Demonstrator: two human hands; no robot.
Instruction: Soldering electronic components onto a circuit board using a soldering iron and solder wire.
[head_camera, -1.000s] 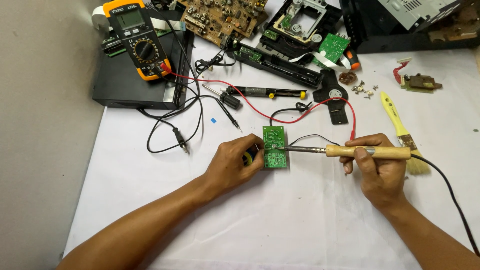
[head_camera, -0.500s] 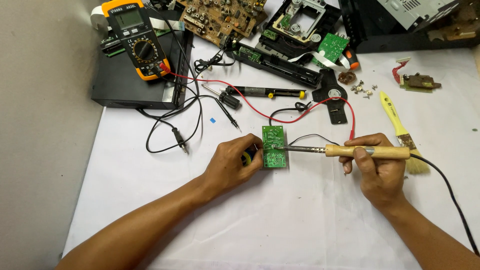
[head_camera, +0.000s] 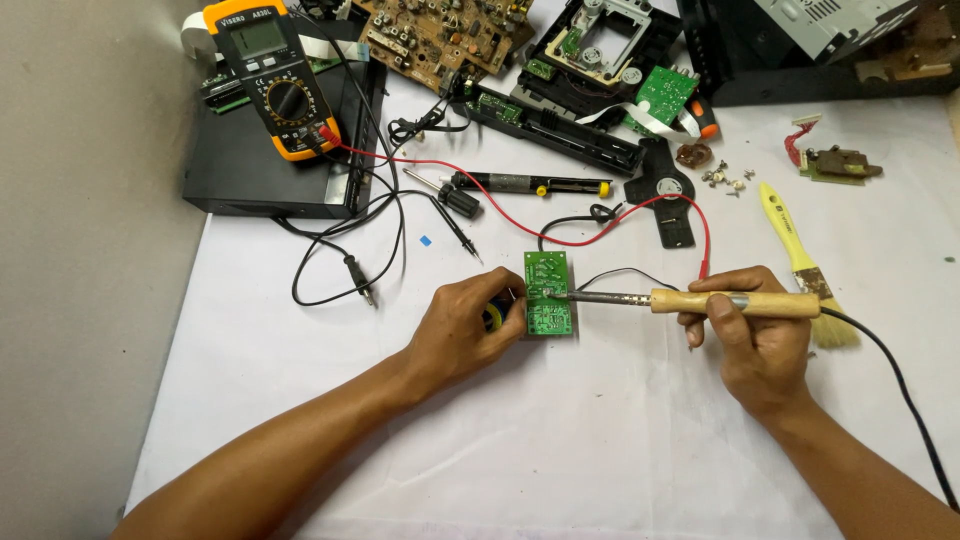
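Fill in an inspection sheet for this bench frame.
Surface: white sheet over the table.
Job's things: small green circuit board; wooden-handled soldering iron, tip on the board.
Clutter: multimeter on a black box, yellow brush, brown circuit board, screws.
Grippers: left hand steadies the board; right hand grips the iron.
Cables: red lead, black leads.
Surroundings: grey floor.

Hands: two, a left hand (head_camera: 470, 325) and a right hand (head_camera: 755, 335). Soldering irons: one, with a wooden handle (head_camera: 700, 300). Small green circuit boards: one near centre (head_camera: 548, 292), one far right of centre (head_camera: 665, 95). Multimeters: one, far left (head_camera: 270, 75). Large brown circuit boards: one, far centre (head_camera: 440, 35). Paintbrushes: one, yellow-handled, right (head_camera: 800, 262). Desoldering pumps: one (head_camera: 530, 185).
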